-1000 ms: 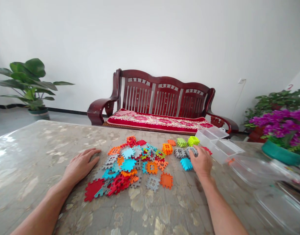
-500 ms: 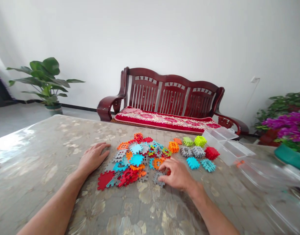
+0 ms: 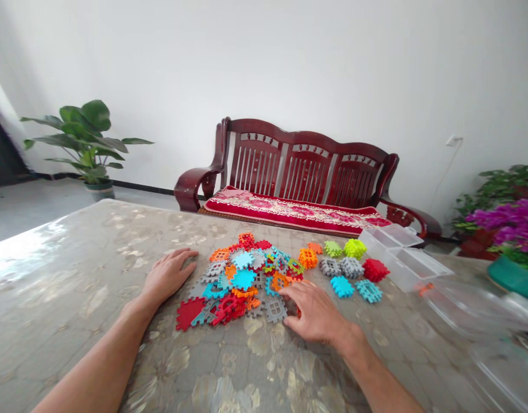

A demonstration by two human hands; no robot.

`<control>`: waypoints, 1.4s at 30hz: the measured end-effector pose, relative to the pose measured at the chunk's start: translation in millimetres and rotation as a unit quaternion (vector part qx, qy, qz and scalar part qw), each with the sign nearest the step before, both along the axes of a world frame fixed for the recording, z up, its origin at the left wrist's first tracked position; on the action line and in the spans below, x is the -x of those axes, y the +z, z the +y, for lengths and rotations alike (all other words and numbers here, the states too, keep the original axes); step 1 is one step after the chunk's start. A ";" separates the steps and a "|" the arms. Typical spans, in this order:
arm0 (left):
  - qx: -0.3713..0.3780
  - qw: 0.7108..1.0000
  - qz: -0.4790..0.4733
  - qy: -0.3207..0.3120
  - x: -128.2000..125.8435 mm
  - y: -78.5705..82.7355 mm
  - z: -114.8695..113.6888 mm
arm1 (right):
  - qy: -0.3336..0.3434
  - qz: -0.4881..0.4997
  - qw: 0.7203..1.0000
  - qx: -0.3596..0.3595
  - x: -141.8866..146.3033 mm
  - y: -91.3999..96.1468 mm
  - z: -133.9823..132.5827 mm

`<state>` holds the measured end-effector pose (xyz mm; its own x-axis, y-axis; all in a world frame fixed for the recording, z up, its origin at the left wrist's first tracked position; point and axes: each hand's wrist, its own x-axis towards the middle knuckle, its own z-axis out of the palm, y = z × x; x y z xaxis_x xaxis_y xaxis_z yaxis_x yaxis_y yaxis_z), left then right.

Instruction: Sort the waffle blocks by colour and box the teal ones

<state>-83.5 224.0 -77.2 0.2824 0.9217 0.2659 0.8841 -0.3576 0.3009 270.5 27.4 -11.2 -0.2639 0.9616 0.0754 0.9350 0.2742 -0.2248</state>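
Note:
My left hand [image 3: 169, 276] rests palm down on the table, fingers spread and empty, left of a pile of toothed plastic building tiles [image 3: 242, 279]. On the pile's right side, my right hand [image 3: 313, 310] has its thumb and index finger apart beside a grey window tile [image 3: 275, 308] lying flat. Under its curled fingers shows a bit of an orange-red tile [image 3: 298, 312], mostly hidden. A red square tile [image 3: 190, 312] lies at the pile's near left corner, and blue tiles [image 3: 244, 279] sit on top.
Right of the pile stand colour-sorted stacks: orange [image 3: 307, 258], lime green [image 3: 354, 248], grey [image 3: 351, 267], red [image 3: 375, 269] and blue [image 3: 342, 286]. Beyond them are a clear divided box [image 3: 412, 267] and a clear lid [image 3: 466, 307]. A wooden bench [image 3: 307, 166] stands behind the table.
My right hand has drawn slightly back and right, off the grey window tile, which now lies flat nearer the pile. The orange-red bit has shifted along with the hand. My left hand stays put.

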 end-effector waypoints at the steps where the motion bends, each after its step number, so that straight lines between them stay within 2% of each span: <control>1: 0.001 1.000 0.001 -0.001 0.1 0.0 0.0 | 0.003 0.001 1.000 -0.006 0.8 -0.3 -0.2; 9: 0.004 1.000 0.004 0.001 -0.4 2.6 -1.5 | 0.060 -0.022 0.998 -0.031 10.6 -5.0 -1.2; 14: -0.003 1.000 -0.002 0.008 -1.1 2.5 -1.8 | 0.066 -0.022 0.994 -0.086 11.7 -10.0 0.7; 16: -0.003 1.000 -0.004 0.007 -1.2 2.3 -2.0 | 0.034 0.037 0.993 -0.103 9.7 -13.1 3.3; 18: -0.003 1.000 -0.005 0.006 -1.3 2.8 -2.4 | -0.036 0.136 0.984 -0.108 5.7 -17.3 7.2; 21: 0.001 1.000 -0.003 0.005 -1.8 4.3 -2.9 | -0.151 0.292 0.940 -0.088 -4.4 -25.7 14.7; 23: 0.005 1.000 -0.001 0.004 -1.9 4.9 -3.0 | -0.191 0.356 0.912 -0.075 -13.0 -31.5 19.7; 25: 0.007 1.000 0.002 0.002 -2.0 5.2 -3.1 | -0.210 0.384 0.896 -0.075 -22.0 -36.2 23.8; 28: 0.009 1.000 0.009 0.002 -2.1 5.9 -3.4 | -0.225 0.373 0.896 -0.093 -33.2 -40.8 27.3; 32: 0.008 1.000 0.013 0.006 -2.2 7.0 -3.7 | -0.224 0.305 0.917 -0.126 -37.4 -41.6 26.9; 37: -0.002 1.000 0.012 0.005 -1.3 5.4 -2.8 | -0.217 0.189 0.952 -0.107 -26.2 -32.2 21.2; 42: -0.001 1.000 0.010 0.002 0.3 2.2 -0.5 | -0.208 0.112 0.966 -0.110 -14.7 -25.2 15.7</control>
<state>-83.8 223.5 -74.9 0.2846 0.9222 0.2619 0.8912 -0.3552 0.2821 285.3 43.0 -36.4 0.1874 0.9350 0.3012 0.9097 -0.0494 -0.4123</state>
